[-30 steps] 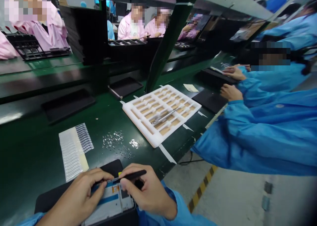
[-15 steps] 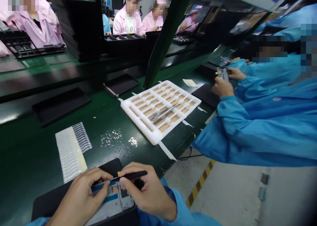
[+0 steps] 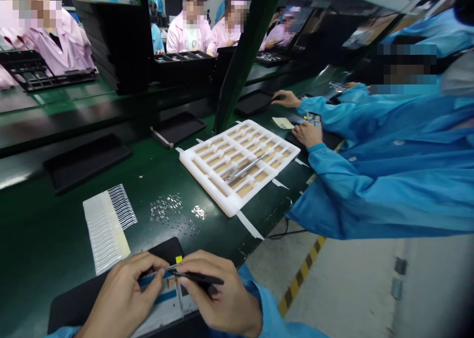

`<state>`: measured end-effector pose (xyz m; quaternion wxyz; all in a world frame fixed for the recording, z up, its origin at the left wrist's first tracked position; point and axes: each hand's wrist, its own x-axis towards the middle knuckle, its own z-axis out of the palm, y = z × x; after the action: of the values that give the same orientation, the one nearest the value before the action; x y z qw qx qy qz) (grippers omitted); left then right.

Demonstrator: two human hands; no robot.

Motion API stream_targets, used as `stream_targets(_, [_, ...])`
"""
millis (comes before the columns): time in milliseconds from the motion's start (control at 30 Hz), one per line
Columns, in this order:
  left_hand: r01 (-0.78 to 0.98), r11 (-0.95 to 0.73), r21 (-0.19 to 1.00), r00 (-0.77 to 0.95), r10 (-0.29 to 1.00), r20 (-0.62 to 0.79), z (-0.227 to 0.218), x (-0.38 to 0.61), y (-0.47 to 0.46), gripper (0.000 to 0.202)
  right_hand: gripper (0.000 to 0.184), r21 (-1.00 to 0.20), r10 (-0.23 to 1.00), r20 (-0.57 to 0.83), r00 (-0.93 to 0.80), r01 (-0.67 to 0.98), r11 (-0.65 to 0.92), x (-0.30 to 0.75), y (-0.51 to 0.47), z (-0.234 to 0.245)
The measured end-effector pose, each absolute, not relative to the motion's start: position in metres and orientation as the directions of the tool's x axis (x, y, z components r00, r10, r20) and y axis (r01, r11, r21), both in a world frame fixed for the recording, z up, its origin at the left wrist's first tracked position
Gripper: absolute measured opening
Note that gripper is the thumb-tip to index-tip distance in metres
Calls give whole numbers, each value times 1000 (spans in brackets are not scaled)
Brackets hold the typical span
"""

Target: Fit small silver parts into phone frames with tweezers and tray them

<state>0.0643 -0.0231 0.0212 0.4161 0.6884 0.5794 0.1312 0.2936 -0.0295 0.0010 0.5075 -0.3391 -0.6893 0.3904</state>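
Note:
A flat metal phone frame (image 3: 159,318) with blue strips and a small orange flex piece lies on a black pad (image 3: 70,298) right in front of me. My left hand (image 3: 126,291) is closed at the frame's upper edge, thumb and fingers gripping it. Between the fingers of my right hand (image 3: 225,293) is a pair of black tweezers (image 3: 202,277). Their tip reaches the frame's edge close to my left fingertips; whether it pinches a small part cannot be made out. A yellow tab (image 3: 179,259) sticks up beside the frame.
Beyond the pad lie a sheet of thin strips (image 3: 105,229) and scattered small metal pieces (image 3: 166,207). A white foam tray (image 3: 231,207) holds a silver tool (image 3: 244,169). Black trays (image 3: 87,162) stand farther back. At right, a co-worker's hand (image 3: 309,134) holds a similar frame.
My right hand has lowered slightly and the tweezers' handle has tilted down, uncovering the yellow tab. The left hand stays put. The co-worker's one hand has reached toward a back tray.

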Motion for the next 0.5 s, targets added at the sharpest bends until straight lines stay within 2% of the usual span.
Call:
stream_targets(300, [689,-3,724,306,908,-287,19,65,-22,33,26,-812,804,500,-322,149,564,294,-30,-4])
stream_targets(500, [704,20,709,293,903,-316,21,66,-23,31,32,-711,722,549,-422,218,668,298,-31,-5])
